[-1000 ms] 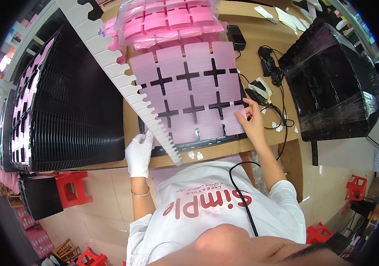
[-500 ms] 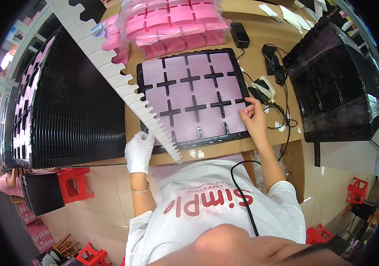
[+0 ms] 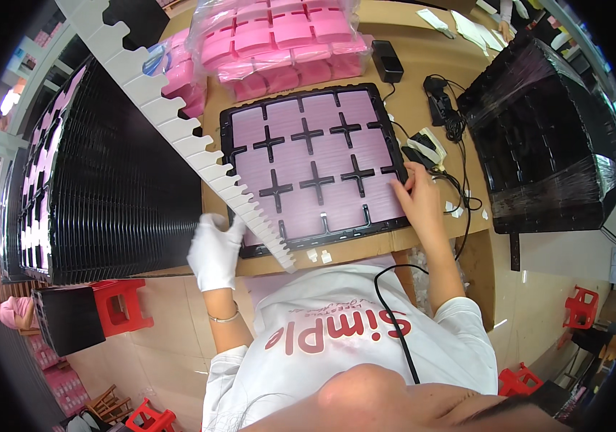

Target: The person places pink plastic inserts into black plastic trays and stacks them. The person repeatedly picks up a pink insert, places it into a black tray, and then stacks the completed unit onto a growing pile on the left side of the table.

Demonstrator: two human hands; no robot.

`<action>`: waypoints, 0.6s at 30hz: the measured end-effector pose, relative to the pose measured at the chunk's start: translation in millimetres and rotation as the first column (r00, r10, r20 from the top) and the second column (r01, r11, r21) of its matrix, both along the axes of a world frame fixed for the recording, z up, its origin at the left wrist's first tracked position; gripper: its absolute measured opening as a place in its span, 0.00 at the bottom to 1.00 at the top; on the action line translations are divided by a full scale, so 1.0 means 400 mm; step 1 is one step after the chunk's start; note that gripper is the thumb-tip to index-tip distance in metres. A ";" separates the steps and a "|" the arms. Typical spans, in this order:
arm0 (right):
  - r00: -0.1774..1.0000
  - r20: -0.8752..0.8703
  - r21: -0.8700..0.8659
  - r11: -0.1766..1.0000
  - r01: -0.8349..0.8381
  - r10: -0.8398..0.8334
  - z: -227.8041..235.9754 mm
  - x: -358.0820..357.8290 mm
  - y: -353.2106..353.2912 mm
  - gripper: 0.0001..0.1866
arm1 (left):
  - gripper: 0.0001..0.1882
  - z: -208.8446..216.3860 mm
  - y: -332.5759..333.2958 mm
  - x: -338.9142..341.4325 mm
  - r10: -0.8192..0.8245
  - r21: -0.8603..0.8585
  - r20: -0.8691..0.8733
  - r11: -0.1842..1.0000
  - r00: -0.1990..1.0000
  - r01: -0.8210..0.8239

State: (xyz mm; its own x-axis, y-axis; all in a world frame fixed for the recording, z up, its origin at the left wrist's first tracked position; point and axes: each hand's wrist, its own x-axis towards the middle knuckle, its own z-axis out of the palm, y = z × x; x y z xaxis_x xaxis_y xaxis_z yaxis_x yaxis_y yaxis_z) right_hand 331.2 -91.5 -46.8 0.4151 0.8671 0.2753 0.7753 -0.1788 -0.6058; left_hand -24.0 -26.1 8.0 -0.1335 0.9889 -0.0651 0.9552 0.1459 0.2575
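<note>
A black plastic tray (image 3: 301, 240) lies on the cardboard-covered table in front of me, with pale purple sheet (image 3: 290, 153) between its raised black crosses. My right hand (image 3: 419, 196) is bare and grips the tray's right rim between thumb and fingers. The white-gloved left hand (image 3: 216, 252) is slightly blurred, off the tray's lower left corner, thumb and fingers apart and nothing seen in them. A white strip with toothed edges (image 3: 200, 158) slants across the view from the upper left and hides the tray's left part.
A tall stack of black trays (image 3: 121, 173) stands at the left. Pink moulded pieces in clear plastic (image 3: 279, 43) are behind the tray. To the right are a black adapter (image 3: 388, 61), tangled cables (image 3: 459, 126) and a film-wrapped black stack (image 3: 549, 137). Red stools (image 3: 122, 306) stand on the floor.
My left hand has come off the tray's lower left corner and moved left and slightly down. The tray has shifted slightly. My right hand stays at the right rim.
</note>
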 end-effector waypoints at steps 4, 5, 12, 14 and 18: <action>0.908 0.412 0.141 0.990 0.011 -0.068 0.061 0.024 0.104 0.16 | 0.23 0.014 0.126 0.001 -0.085 0.274 -0.203 0.951 0.975 0.140; 0.909 0.417 0.159 0.985 -0.069 -0.003 0.057 0.032 0.162 0.16 | 0.22 0.044 0.158 0.033 -0.126 0.221 -0.078 0.965 0.989 0.141; 0.786 0.521 -0.161 0.943 -0.292 0.333 -0.105 0.030 0.418 0.29 | 0.31 -0.166 0.397 0.148 -0.520 0.169 -0.343 0.785 0.782 0.596; 0.769 0.579 -0.253 0.956 -0.147 0.271 -0.100 0.044 0.433 0.31 | 0.30 -0.156 0.409 0.150 -0.465 0.133 -0.399 0.823 0.790 0.552; 0.784 0.584 0.010 0.964 -0.266 0.210 -0.149 0.066 0.429 0.27 | 0.28 -0.201 0.425 0.160 -0.468 0.255 -0.433 0.756 0.770 0.603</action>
State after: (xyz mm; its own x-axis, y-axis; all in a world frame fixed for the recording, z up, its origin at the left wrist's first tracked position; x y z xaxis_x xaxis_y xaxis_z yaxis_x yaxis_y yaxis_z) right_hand 357.8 80.1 -106.4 -0.0593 0.8783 0.4744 0.9951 0.0895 -0.0412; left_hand 40.1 143.9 -72.3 0.4800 0.8397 0.2541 0.8772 -0.4549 -0.1536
